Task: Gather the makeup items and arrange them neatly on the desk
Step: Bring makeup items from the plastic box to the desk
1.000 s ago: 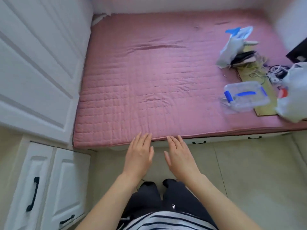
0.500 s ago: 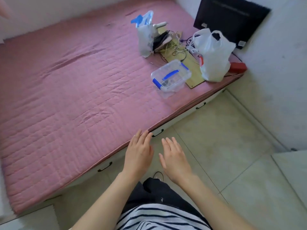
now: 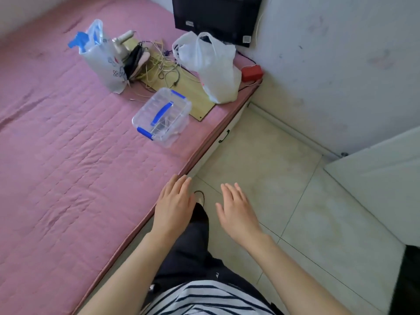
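My left hand (image 3: 173,206) and my right hand (image 3: 237,213) are held out in front of me, palms down, fingers straight, holding nothing. Both hover over the floor beside the edge of a pink quilted bed (image 3: 68,155). On the bed's far right lies a clear plastic box with blue handle and clips (image 3: 161,117). Behind it stand a clear bag with blue print (image 3: 102,62) and a white plastic bag (image 3: 211,67). No makeup item can be made out.
A tangle of cables (image 3: 161,69) lies on a wooden board (image 3: 193,96) on the bed. A black monitor (image 3: 216,17) leans on the wall, a red box (image 3: 251,72) beside it. Tiled floor (image 3: 284,189) spreads right; a white door (image 3: 381,173) stands at right.
The view has swung right: the white cupboards left the frame and the bed's right corner, wall and door came in. Both hands stayed open in front of me.
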`<control>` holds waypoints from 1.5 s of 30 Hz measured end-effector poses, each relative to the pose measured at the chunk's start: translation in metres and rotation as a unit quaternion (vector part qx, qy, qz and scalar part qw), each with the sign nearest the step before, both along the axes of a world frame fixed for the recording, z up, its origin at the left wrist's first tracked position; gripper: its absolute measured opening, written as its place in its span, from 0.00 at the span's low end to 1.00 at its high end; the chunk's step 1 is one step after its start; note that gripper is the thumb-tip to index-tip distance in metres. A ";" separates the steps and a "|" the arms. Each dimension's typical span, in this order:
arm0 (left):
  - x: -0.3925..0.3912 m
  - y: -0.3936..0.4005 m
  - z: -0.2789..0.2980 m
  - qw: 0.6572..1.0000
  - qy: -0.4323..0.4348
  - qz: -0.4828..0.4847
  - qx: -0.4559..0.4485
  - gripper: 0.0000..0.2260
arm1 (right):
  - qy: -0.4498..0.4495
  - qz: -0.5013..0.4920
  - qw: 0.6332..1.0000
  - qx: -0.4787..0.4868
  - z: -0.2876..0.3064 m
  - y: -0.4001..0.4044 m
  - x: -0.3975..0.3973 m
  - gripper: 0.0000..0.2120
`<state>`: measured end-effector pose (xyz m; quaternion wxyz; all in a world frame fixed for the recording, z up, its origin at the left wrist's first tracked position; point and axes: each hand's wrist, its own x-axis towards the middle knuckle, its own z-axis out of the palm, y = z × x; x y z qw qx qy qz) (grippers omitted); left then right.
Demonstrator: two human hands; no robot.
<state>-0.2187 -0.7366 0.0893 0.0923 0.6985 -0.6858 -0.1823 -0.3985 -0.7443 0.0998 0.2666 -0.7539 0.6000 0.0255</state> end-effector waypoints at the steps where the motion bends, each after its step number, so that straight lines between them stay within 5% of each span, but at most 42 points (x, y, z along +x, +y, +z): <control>1: -0.001 -0.013 -0.002 1.000 0.003 -0.004 0.004 0.19 | 0.001 -0.007 1.000 0.000 -0.001 -0.011 -0.002 0.27; 13: 0.016 -0.198 0.004 0.999 -0.002 -0.033 0.003 0.18 | 0.004 -0.001 1.000 -0.030 0.007 -0.201 0.014 0.26; 22: 0.028 -0.287 -0.003 1.000 -0.024 0.010 0.011 0.20 | -0.010 0.103 0.993 -0.057 0.008 -0.316 0.047 0.26; 34: 0.035 -0.353 -0.023 0.967 -0.020 0.253 0.026 0.20 | 0.006 0.290 0.957 -0.001 -0.014 -0.457 0.068 0.26; 45: 0.035 -0.367 -0.058 0.909 0.001 0.416 0.017 0.17 | 0.075 0.480 0.874 0.011 -0.050 -0.539 0.116 0.26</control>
